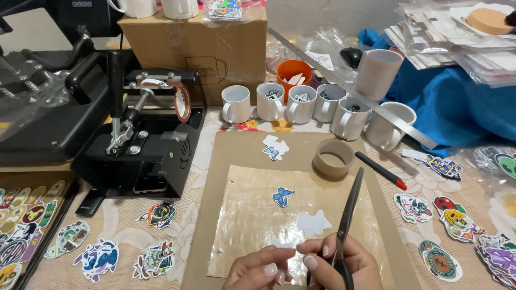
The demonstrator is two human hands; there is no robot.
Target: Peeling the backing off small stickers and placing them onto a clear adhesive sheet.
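The tabletop (486, 193) is covered with a flowered cloth and strewn with stickers, so that every piece lies flat and in reach. A black press (145, 139) is set at the left, out of the work area, with a carton (193, 48) behind it. A brown board (252, 156) lies in the middle as a work surface, and a glossy sheet (252, 215) is laid on it. White mugs (301, 104) are lined up behind the board, a steel ruler (355, 91) slanting above them. A tape roll (333, 158) rests on the board's far right corner, a red-tipped pen (381, 171) just beside it.

The scissors (349, 215) are held in the right hand (344, 263), fingers through the handles, blades together. Their long axis runs from the hand up and slightly right, tip pointing away toward the tape roll. A small clear scrap (284, 246) is pinched between the left hand (258, 268) and right fingertips, low over the sheet. A white cutout (314, 222) and a blue butterfly sticker (282, 196) lie on the sheet just beyond.
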